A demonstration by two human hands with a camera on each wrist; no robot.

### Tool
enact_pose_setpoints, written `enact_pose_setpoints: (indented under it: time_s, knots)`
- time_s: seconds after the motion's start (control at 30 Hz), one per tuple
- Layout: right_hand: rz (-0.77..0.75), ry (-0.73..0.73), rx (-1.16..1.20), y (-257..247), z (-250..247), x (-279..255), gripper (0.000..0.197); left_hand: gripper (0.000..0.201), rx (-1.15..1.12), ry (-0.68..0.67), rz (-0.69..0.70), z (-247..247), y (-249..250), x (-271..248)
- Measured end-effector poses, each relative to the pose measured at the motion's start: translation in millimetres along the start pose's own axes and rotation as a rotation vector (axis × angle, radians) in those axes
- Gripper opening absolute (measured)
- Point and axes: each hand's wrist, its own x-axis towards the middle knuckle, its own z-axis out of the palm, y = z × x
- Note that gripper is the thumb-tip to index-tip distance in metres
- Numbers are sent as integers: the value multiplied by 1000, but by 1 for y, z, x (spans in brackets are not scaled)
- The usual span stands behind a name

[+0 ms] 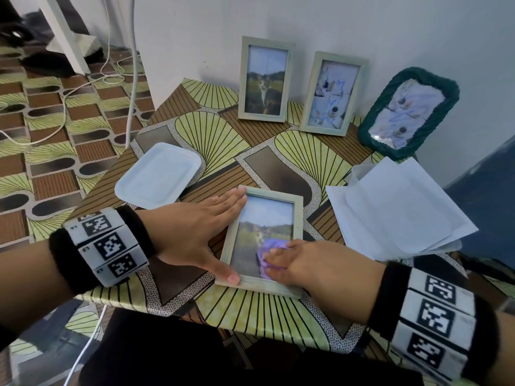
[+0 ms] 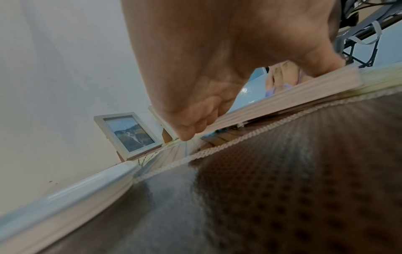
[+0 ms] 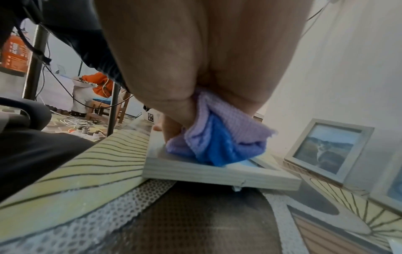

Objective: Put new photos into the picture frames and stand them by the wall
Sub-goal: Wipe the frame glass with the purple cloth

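A pale wooden picture frame (image 1: 298, 215) with a cat photo lies flat near the table's front edge. My left hand (image 1: 195, 232) rests flat along its left side, fingers straight, thumb at the lower left corner. My right hand (image 1: 301, 263) grips a purple cloth (image 1: 267, 250) bunched on the glass at the lower part of the photo. The right wrist view shows the purple and blue cloth (image 3: 219, 142) pressed on the frame (image 3: 217, 173). Against the wall stand a second cat frame (image 1: 263, 79), a pale frame (image 1: 331, 93) and a green woven frame (image 1: 408, 112).
A white tray (image 1: 158, 176) lies on the table to the left of the frame. White paper sheets (image 1: 398, 207) lie to the right. The patterned table (image 1: 264, 316) stands against a white wall. Cables run across the floor (image 1: 55, 107) at the left.
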Motion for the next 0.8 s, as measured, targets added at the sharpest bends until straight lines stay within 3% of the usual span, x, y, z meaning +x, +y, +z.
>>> enact_pose_setpoints:
  time_s: [0.07,0.17,0.3,0.5,0.67,0.8]
  knots:
    - [70,-10,-34,1,-4,1,57,134,-13,-11,0,0,1,0]
    - [138,-33,-59,8,-15,5,45,133,-16,-10,-5,0,1,-1]
    - [212,-79,-124,29,-21,27,46,132,-14,-2,-3,0,1,-1]
    - [237,-31,-46,59,-13,46,63,133,1,-20,-21,-2,1,0]
    - [256,37,85,43,-10,51,52,131,28,0,-12,0,0,1]
    - [179,81,156,20,-15,48,44,131,42,21,-2,1,2,0]
